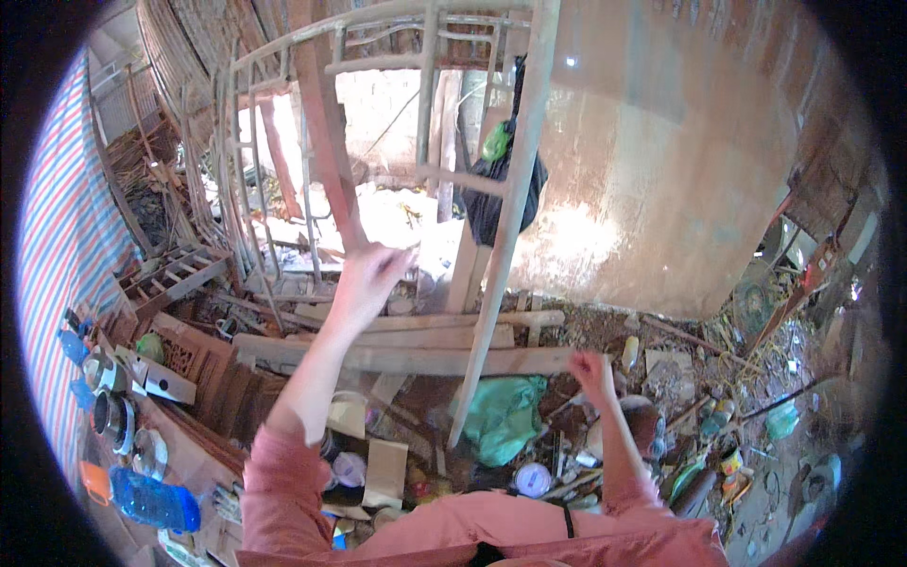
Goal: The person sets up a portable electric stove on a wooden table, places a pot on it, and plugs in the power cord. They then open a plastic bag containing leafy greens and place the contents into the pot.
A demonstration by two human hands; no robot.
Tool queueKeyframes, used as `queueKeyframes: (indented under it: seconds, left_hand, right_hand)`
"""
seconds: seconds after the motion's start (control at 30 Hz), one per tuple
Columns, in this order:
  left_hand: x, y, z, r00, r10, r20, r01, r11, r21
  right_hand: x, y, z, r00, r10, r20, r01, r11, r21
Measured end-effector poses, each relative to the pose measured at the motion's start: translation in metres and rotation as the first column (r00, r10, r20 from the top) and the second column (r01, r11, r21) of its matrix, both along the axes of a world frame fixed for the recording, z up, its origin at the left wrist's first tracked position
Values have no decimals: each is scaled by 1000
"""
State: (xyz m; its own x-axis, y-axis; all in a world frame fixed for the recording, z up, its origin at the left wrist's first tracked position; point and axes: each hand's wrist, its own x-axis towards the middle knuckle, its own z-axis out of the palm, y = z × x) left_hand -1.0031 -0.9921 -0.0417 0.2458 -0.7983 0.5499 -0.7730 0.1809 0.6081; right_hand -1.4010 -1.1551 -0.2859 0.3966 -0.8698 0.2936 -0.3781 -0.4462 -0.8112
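Observation:
My left hand (376, 269) is raised in front of me, its fingers curled closed. Whatever they hold, if anything, is too small to make out. Just behind it the lower end of a reddish-brown wooden post (326, 142) comes down. My right hand (592, 376) is lower, by the right end of a long wooden beam (406, 359). Its fingers are curled in and small in view, and I cannot make out anything in them. Between my hands a pale pole (510, 222) slants down toward a green plastic bag (501, 416).
A metal frame (430, 85) and a hanging black bag (487, 208) stand ahead. A large tan board (652, 180) leans at the right. Pots (111, 416), a blue plastic basket (156, 501) and a striped tarp (71, 227) line the left. Clutter litters the ground near my right arm.

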Motion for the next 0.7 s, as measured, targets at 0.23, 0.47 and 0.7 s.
queueKeyframes:
  seconds: [0.23,0.47,0.7]
  left_hand:
    - [-12,-265,122,996,47,76,-18,938,-345]
    - [-29,-326,118,981,31,-194,-111,903,-416]
    - [-19,-318,126,980,66,-188,-170,769,-617]
  right_hand:
    - [-147,22,-130,882,-126,-454,240,949,203]
    - [-230,66,-232,863,-117,-492,318,881,349]
    - [-214,44,-225,821,-11,-570,321,836,446]
